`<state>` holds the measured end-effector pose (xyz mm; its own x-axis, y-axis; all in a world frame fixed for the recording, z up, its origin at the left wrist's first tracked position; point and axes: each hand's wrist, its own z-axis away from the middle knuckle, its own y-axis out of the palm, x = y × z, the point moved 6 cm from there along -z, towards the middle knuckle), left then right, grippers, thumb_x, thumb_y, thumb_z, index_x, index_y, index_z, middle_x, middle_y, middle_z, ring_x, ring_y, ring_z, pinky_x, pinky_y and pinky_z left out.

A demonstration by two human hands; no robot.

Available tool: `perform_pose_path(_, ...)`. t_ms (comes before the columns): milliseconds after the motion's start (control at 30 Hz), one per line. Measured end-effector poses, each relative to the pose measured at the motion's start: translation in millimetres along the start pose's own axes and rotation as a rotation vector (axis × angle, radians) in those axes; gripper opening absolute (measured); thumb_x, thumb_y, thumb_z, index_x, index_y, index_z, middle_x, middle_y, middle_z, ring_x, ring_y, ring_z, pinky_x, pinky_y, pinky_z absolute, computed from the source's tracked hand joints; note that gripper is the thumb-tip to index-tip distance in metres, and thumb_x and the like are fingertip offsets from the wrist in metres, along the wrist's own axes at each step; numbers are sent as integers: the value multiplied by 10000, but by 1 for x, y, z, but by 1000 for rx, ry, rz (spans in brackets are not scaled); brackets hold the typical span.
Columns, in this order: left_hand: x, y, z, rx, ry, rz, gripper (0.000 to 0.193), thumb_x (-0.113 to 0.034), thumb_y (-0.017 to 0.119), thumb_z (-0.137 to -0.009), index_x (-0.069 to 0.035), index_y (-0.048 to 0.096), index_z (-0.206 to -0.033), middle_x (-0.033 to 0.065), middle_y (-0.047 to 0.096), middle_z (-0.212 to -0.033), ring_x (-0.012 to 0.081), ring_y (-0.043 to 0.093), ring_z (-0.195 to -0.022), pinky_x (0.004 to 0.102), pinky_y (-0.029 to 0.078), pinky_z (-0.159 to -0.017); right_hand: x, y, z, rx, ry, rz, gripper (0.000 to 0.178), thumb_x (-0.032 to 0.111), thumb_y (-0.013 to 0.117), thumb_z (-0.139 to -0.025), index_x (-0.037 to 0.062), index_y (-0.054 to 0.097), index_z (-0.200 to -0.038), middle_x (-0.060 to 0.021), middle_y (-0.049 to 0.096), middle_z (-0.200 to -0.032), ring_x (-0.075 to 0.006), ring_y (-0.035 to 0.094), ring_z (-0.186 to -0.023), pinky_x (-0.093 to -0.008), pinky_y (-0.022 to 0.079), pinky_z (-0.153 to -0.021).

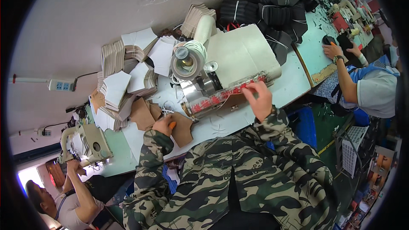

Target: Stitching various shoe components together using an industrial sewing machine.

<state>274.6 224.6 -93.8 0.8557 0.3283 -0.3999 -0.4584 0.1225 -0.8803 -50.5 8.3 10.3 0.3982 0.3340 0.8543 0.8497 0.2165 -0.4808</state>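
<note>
My left hand [162, 125] is at the left front of the white table, its fingers closed on the edge of a brown flat cut piece [182, 130]. Something small and orange [172, 125] shows at its thumb side. Next to that hand lie more brown cut pieces [143, 113]. My right hand [258, 99] is raised at the right front of a cream machine [243, 53], fingers bent and apart, with nothing visible in them. The machine's front edge [226, 93] is coated in worn red. Beneath that edge another brown piece [235, 101] partly shows.
Stacks of white-topped cut pieces [116, 88] stand left of the machine. Tied black bundles [279, 13] are piled behind it. One co-worker [375, 87] handles a black piece at the right; another [81, 196] works at a machine [91, 145] on the left. A grey crate [354, 150] stands right.
</note>
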Motion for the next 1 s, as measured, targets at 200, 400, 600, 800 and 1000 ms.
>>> perform_pose_path(200, -6, -6, 9, -121, -66, 132, 381, -227, 675, -789, -96, 567, -1131, 160, 640, -959, 337, 616, -885, 398, 503, -742, -67, 27, 64, 130, 294, -149, 307, 163, 722, -765, -16, 611, -989, -122, 641, -998, -162, 614, -878, -290, 478, -787)
perform_pose_path(400, -8, -8, 20, -148, -63, 92, 367, -209, 674, -791, -108, 570, -1128, 134, 626, -1015, 321, 617, -896, 383, 505, -748, -22, 12, 39, 168, 356, -441, 377, 165, 719, -762, -22, 574, -1055, -123, 645, -978, -195, 621, -883, -338, 483, -816)
perform_pose_path(600, -20, -16, 17, -136, -113, 63, 365, -215, 657, -798, -123, 564, -1139, 115, 612, -1050, 317, 604, -930, 390, 498, -769, -21, 49, 71, 344, -80, 250, 586, 266, 804, -623, 57, 575, -1120, -108, 525, -1035, -302, 528, -947, -405, 433, -800)
perform_pose_path(800, -52, -29, 26, -244, -97, -83, 423, -214, 662, -782, -106, 533, -1170, 117, 540, -1191, 322, 571, -995, 419, 481, -779, 22, 76, 69, 369, -389, 276, 436, 159, 760, -591, 139, 621, -1004, -49, 523, -953, -257, 494, -889, -386, 394, -745)
perform_pose_path(1000, -37, -24, 24, -474, -57, -141, 434, -219, 656, -778, -90, 525, -1171, 135, 549, -1173, 339, 562, -998, 438, 476, -774, 35, 58, 42, 470, 15, -146, 164, 157, 671, -751, 33, 586, -819, -120, 567, -735, -271, 582, -650, -355, 467, -601)
